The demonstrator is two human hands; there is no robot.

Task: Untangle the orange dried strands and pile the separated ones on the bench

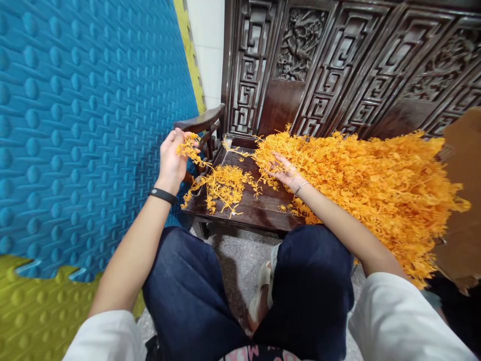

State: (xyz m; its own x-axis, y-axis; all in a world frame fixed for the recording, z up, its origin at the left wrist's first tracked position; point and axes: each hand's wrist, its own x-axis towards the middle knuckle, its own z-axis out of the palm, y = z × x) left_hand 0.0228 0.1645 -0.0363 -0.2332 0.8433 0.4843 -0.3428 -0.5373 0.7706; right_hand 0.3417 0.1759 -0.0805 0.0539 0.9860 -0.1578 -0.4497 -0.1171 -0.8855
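Observation:
My left hand [173,156], with a black band at the wrist, is closed around a small bunch of orange branched sprigs [192,148], which look like artificial plant pieces. Some of the sprigs dangle toward the bench. Below and to the right of it, a small loose heap of the same sprigs [227,185] lies on the dark wooden bench [270,208]. My right hand [286,173], palm partly up and fingers stretched out, is at the left edge of a large orange pile [376,185]. Its fingertips are among the sprigs; I see nothing gripped in it.
A carved dark wooden backrest [300,55] rises behind the bench, with a curved armrest [201,119] at its left end. Blue foam matting [82,125] with yellow edging stands on the left. Brown cardboard [464,190] is beyond the pile at right. My knees are close to the bench front.

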